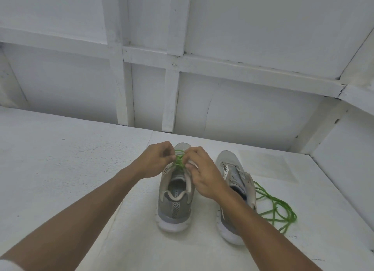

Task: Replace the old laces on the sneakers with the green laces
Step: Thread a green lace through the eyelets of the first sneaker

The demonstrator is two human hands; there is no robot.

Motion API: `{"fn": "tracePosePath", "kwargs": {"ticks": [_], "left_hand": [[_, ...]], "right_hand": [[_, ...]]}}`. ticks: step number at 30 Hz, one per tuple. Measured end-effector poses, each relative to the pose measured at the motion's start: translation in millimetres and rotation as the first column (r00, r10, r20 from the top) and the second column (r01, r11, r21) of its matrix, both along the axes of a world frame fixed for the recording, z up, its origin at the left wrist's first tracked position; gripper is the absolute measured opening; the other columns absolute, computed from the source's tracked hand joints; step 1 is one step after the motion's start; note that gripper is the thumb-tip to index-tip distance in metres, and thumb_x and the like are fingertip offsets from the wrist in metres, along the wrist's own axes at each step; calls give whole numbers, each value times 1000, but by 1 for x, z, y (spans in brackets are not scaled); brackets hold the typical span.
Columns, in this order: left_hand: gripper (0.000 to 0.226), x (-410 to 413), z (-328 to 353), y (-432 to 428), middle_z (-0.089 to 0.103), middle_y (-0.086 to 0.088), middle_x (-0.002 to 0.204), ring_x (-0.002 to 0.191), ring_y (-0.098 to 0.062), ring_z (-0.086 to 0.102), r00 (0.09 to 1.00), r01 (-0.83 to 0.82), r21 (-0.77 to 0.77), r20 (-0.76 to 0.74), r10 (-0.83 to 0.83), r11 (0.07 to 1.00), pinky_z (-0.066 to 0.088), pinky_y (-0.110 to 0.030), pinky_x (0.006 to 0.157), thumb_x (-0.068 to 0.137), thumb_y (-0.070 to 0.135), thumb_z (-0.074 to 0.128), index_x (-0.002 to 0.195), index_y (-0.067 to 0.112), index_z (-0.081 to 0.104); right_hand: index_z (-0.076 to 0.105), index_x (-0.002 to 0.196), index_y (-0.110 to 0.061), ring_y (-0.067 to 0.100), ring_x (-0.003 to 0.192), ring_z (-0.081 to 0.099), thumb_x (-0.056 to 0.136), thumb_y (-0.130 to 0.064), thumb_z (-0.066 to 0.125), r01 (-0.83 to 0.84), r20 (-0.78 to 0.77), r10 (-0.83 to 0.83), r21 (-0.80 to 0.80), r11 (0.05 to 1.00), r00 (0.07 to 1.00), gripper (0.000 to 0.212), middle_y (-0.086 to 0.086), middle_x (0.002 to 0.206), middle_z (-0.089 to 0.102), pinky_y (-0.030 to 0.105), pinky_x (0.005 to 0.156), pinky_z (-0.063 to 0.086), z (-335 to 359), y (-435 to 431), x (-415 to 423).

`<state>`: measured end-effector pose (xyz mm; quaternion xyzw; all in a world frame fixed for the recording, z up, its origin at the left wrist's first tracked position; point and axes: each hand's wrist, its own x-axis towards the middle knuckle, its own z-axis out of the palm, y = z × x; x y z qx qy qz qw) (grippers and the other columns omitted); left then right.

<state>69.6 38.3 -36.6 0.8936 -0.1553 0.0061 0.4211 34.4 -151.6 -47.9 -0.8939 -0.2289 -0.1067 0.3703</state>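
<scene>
Step in hand: lacing the first sneaker (175, 206). Both hands are at the top of its tongue, working the green lace (179, 162) into what looks like a knot or the last crossing.
Left hand (155, 161): fingers curled in, pinching the green lace on its side of the eyelets.
Right hand (204, 175): fingertips nipping the same lace from the other side, with the palm hanging over the shoe's collar.
Where the lace sits: bunched in a small green tangle between the two hands, above the shoe's opening. The rows lower down are hidden behind the fingers, so I can't tell how neatly they run.
How far along: by my reckoning, one shoe is nearly finished and the other not begun.
Next move calls for: a firm, even pull on both ends to cinch it, then a reach across for the spare lace.
Second sneaker (236, 189): just beside the first, heel towards the person and partly under the right forearm. I can't make out a lace in it.
Spare green lace (277, 208): in loose loops on the white table (60, 169), against the second sneaker's outer side.
In the way: the right forearm crosses the second shoe, and those loops could snag when lifted.
Backdrop: white panelled wall (242, 48).
</scene>
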Motion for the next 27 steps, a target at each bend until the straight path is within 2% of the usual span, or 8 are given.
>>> {"fn": "tracePosePath", "kwargs": {"ticks": [6, 11, 14, 18, 20, 22, 24, 27], "left_hand": [[8, 2, -11, 5, 61, 3, 82, 75, -15, 54, 995, -93, 6, -46, 93, 996, 43, -27, 66, 92, 22, 61, 90, 15, 59], [9, 0, -4, 3, 62, 7, 82, 72, -8, 55, 999, -16, 77, -47, 19, 997, 39, -19, 61, 90, 19, 59, 99, 22, 61], [12, 3, 3, 3, 59, 17, 77, 69, -2, 54, 1000, 17, 175, -12, -15, 984, 36, -13, 59, 88, 18, 63, 97, 23, 68], [3, 5, 9, 2, 59, 18, 79, 72, -5, 56, 1000, -5, 203, 10, 3, 979, 38, -16, 59, 86, 20, 66, 87, 22, 68], [6, 6, 10, 2, 64, 9, 78, 73, -13, 60, 995, -94, 137, -32, 99, 986, 47, -26, 62, 84, 18, 65, 78, 19, 64], [5, 5, 8, 1, 70, -2, 79, 73, -21, 65, 969, -196, 6, -153, 194, 981, 52, -34, 67, 80, 12, 60, 76, 13, 64], [7, 2, 3, -3, 71, -5, 79, 69, -22, 66, 955, -224, -40, -207, 211, 974, 52, -32, 67, 80, 10, 57, 78, 11, 64], [11, -2, -1, -9, 70, -1, 78, 67, -19, 66, 975, -165, -9, -150, 162, 986, 51, -29, 65, 85, 12, 56, 83, 19, 64]], "right_hand": [[54, 97, -27, 15, 107, 44, 96, -14, 48, -78, -120, 51, -229, 970, 991, 14, -16, 114, 42, 41, 95, 40, 9, -16, -1], [54, 109, -24, 18, 112, 44, 95, -27, 46, 20, 4, -21, -460, 888, 1000, 16, -7, 125, 44, 39, 94, 36, 13, -15, -9], [55, 106, -23, 16, 108, 45, 93, -44, 52, 66, 53, -46, -466, 882, 997, 25, -8, 122, 47, 38, 92, 37, 15, -11, -10], [59, 94, -18, 19, 107, 48, 94, -29, 56, -10, 21, 19, -379, 925, 1000, 11, -5, 123, 49, 38, 91, 38, 12, -9, -6], [61, 90, -18, 15, 108, 48, 93, -22, 58, -95, -92, 73, -268, 959, 993, 6, -6, 125, 47, 31, 92, 37, 13, -16, -6], [60, 88, -26, 8, 109, 46, 94, -23, 59, -142, -205, 99, -210, 967, 974, 7, -11, 128, 44, 23, 89, 33, 18, -25, -7], [56, 83, -36, 4, 110, 47, 93, -32, 60, -117, -241, 61, -228, 967, 969, 11, -16, 127, 43, 25, 88, 36, 23, -31, -6], [52, 83, -30, 10, 102, 51, 89, -46, 60, -31, -213, -41, -324, 945, 976, 19, -14, 116, 46, 32, 86, 44, 24, -24, -3]]}}
